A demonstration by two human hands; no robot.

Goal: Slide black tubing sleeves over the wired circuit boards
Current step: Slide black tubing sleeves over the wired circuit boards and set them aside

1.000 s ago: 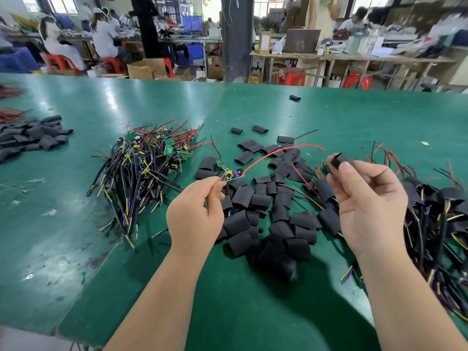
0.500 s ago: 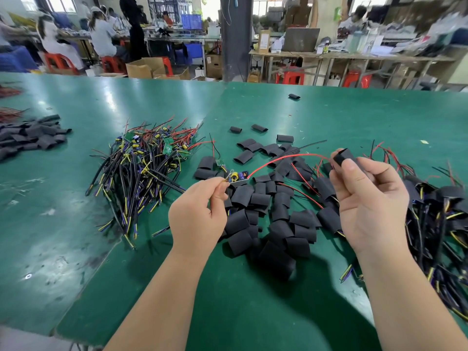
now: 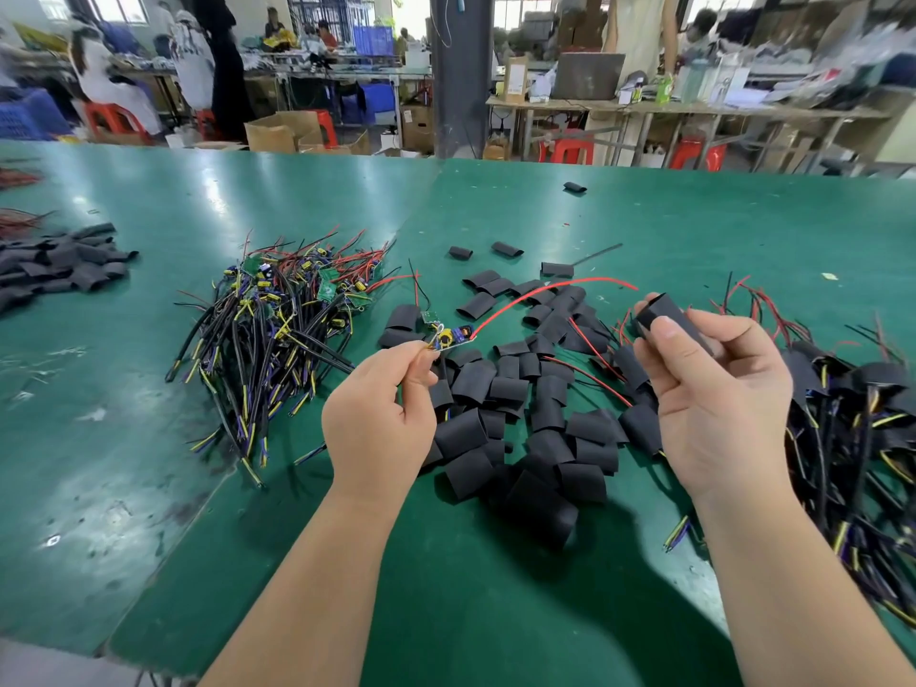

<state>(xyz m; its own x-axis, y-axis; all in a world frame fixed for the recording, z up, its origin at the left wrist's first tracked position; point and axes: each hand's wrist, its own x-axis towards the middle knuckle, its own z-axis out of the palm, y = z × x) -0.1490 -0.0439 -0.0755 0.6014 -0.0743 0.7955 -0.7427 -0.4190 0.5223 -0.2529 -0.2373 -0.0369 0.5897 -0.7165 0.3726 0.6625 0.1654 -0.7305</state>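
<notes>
Pinching one wired circuit board [image 3: 448, 337] by its near end, my left hand [image 3: 376, 419] has thumb and forefinger clamped on it, the other fingers curled. Any marking on the board is too small to read. One red wire [image 3: 535, 295] arcs from the board toward my right hand [image 3: 714, 399], which grips one black sleeve [image 3: 664, 314], thumb pressed on top, its open end facing the board; board and sleeve are apart.

- Loose sleeve pile [image 3: 520, 414]: between and beyond both hands, too many to count.
- Unsleeved board bundle [image 3: 277, 329]: one heap, left of my left hand.
- Sleeved bundle [image 3: 852, 414]: one heap, right of my right hand, running to the frame edge.
- Second sleeve heap [image 3: 59, 265]: far left, well apart.
- Lone sleeve [image 3: 575, 187]: one, near the far edge.
- Green table [image 3: 495, 612]: bare surface between my forearms and past the piles; near edge shows at lower left.
</notes>
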